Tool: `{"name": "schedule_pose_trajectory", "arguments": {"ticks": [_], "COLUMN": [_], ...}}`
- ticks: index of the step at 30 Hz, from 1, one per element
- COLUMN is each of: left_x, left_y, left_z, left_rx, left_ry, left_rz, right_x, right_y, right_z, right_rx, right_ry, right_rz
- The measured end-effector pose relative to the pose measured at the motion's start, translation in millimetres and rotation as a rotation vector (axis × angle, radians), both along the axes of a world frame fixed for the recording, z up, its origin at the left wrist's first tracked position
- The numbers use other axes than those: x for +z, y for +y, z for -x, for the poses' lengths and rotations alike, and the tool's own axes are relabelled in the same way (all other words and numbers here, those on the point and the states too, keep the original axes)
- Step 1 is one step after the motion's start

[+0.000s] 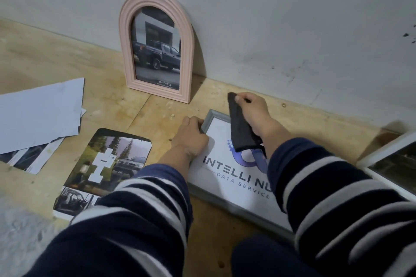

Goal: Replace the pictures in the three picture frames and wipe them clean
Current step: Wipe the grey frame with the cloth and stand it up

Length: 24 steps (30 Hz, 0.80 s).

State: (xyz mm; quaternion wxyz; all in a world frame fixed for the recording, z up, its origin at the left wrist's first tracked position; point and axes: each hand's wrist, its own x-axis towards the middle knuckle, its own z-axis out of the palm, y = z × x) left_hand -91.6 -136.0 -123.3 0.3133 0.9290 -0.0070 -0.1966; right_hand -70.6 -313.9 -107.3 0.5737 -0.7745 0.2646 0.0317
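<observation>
A grey rectangular frame lies flat on the wooden floor, holding a white picture printed with a blue logo and lettering. My left hand grips its far left corner. My right hand holds a folded dark cloth above the frame's far edge, and the cloth hangs down over the glass. A pink arched frame with a picture of a dark pickup truck stands leaning against the wall. The corner of a white frame lies at the right edge.
Loose pictures lie on the floor at the left: an arch-cut forest print with a white paper shape on it, a black-and-white print below it, and blank sheets over another print. The grey wall is close behind.
</observation>
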Motion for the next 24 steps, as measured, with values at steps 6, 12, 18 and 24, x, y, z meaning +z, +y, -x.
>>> {"name": "schedule_pose_trajectory", "arguments": {"ticks": [6,12,18,24], "left_x": [5.7,7.9,4.2,2.9], "left_y": [-1.3,-1.2,-0.6,0.1], "left_z": [3.4,4.0,2.8,1.5], "left_rx": [0.012,-0.012,-0.019,-0.038], "left_ry": [0.035,0.062,0.048,0.043], "left_rz": [-0.016,0.017,0.037,0.04], "right_x": [22.8,34.8,6.8,-13.2], "right_y": [-50.1,-78.1,-68.4,-44.2], "right_z": [38.9,87.7,112.5,111.5], "right_rx": [-0.161,-0.2,0.077,0.018], "right_ry": [0.036,0.013,0.082,0.067], "right_rz": [-0.259,0.022,0.693,0.863]}}
